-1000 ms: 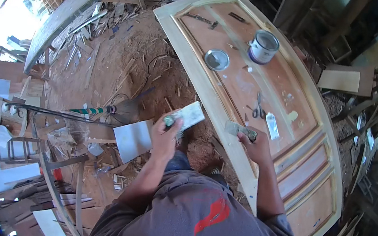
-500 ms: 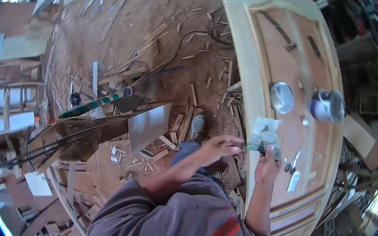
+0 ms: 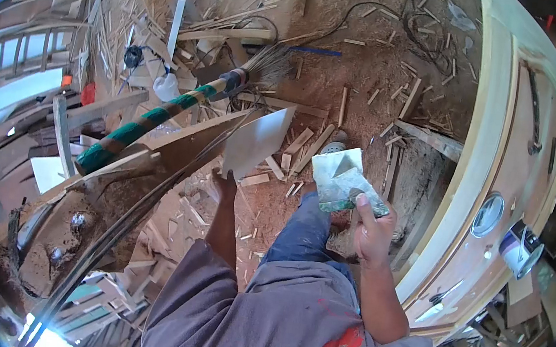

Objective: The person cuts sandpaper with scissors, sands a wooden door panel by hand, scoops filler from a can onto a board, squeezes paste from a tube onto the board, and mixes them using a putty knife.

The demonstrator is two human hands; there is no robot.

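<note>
In my right hand (image 3: 374,235) is a crumpled white packet with green on its lower part (image 3: 341,176), pinched at its lower right corner with the thumb on top. It is held over my leg, left of the door's edge. My left hand (image 3: 225,185) reaches down to a thin white board (image 3: 258,145) and grips its lower left corner. The fingers are partly hidden there. That board leans beside a rough wooden beam (image 3: 176,154).
A panelled wooden door (image 3: 489,81) lies at the right, bearing a hammer (image 3: 534,115), a round lid (image 3: 488,215), a can (image 3: 517,246) and scissors (image 3: 442,295). A broom with a green-striped handle (image 3: 153,116) lies across the left. Wood offcuts and cable litter the floor.
My left hand has moved left and down from near the packet to the white board. My right hand has carried the packet off from over the door. The view has turned left.
</note>
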